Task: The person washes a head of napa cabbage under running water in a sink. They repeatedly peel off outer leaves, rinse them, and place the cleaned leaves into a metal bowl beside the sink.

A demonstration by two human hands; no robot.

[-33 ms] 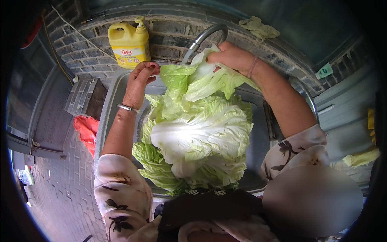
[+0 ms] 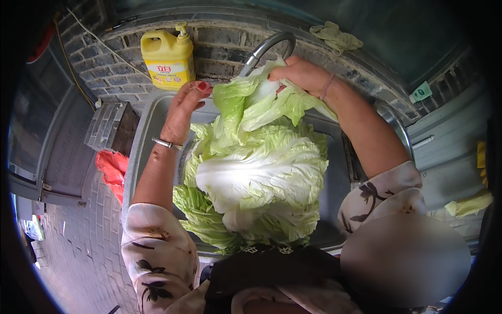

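In my right hand (image 2: pixel 300 76), closed around its stem end, a pale green Chinese cabbage leaf (image 2: pixel 261 102) is held up at the tap (image 2: pixel 256 56). My left hand (image 2: pixel 184 107) is at the leaf's left edge, fingers bent, fingertips against it; their exact grip is partly hidden. Beneath, a heap of loose Chinese cabbage leaves (image 2: pixel 251 175) fills much of the grey sink (image 2: pixel 144 144). A broad white rib faces up on the top one. The raised leaf covers the spot below the tap's mouth.
Behind the sink's left corner stands a yellow pump jug (image 2: pixel 167 57). A cloth (image 2: pixel 335 36) lies on the brick ledge, with a green-and-white tube (image 2: pixel 420 92) farther right. Left of the sink are a brick block (image 2: pixel 111 125) and a red plastic bag (image 2: pixel 111 170).
My left hand has shifted slightly right and up. The held leaf's left side has moved a little right and is more bunched. The heap looks unchanged.
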